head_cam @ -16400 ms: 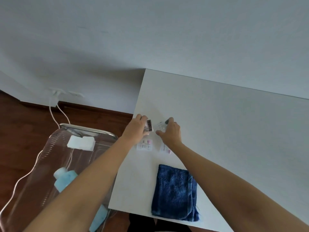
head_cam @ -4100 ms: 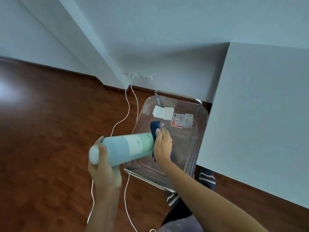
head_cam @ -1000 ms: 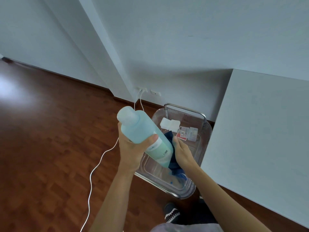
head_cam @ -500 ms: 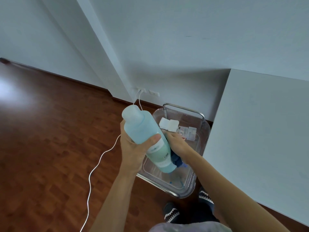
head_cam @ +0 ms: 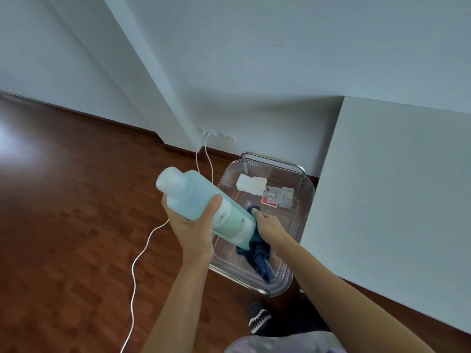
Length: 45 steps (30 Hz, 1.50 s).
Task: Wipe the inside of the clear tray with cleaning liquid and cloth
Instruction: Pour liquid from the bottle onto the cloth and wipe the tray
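The clear tray [head_cam: 307, 200] stands on the wooden floor beside the white table. My left hand [head_cam: 193, 225] grips a pale blue bottle of cleaning liquid [head_cam: 198, 200], held tilted above the tray's left side with its cap end up and to the left. My right hand [head_cam: 269, 226] is inside the tray, pressing a dark blue cloth [head_cam: 260, 258] against the tray's bottom. The bottle hides part of the cloth and the fingers of my right hand.
White pads [head_cam: 251, 184] and small clear cases [head_cam: 279, 197] lie at the tray's far end, under a metal handle [head_cam: 274, 161]. A white cable [head_cam: 137, 261] runs from a wall socket across the floor. The white table [head_cam: 397, 200] is on the right. A patterned slipper [head_cam: 258, 318] shows below.
My right hand has slid the cloth slightly toward the tray's near end and spread flatter. The bottle in my left hand has stayed tilted in about the same place.
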Each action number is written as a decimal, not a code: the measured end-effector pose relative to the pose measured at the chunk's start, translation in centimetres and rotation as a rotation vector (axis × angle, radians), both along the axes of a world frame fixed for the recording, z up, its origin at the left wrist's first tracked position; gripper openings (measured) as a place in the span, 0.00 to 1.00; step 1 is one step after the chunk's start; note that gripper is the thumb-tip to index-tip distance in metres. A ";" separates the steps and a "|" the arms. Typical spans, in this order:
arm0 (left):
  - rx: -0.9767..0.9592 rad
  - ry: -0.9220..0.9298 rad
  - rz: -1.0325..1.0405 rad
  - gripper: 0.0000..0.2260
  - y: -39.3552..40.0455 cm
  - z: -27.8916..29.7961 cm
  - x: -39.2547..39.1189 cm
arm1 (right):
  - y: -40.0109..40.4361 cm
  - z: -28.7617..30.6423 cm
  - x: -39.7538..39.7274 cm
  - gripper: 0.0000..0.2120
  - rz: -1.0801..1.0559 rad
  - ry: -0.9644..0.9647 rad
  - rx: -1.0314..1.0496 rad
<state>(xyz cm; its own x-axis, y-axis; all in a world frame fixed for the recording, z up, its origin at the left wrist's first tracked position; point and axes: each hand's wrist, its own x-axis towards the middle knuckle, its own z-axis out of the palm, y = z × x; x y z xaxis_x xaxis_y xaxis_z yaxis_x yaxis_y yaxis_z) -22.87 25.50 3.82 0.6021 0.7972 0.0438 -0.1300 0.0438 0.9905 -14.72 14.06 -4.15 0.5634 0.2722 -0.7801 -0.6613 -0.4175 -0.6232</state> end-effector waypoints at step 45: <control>0.354 0.341 0.014 0.40 3.4 -15.5 10.9 | -2.7 -11.3 4.4 0.10 0.206 -0.299 -0.140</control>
<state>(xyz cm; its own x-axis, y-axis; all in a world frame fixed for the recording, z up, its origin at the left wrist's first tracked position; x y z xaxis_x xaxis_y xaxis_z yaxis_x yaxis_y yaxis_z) -12.01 28.86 -11.68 0.6184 0.7773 0.1156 0.2058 -0.3022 0.9307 -10.36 11.34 -15.48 0.7159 0.3061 -0.6276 -0.3524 -0.6176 -0.7032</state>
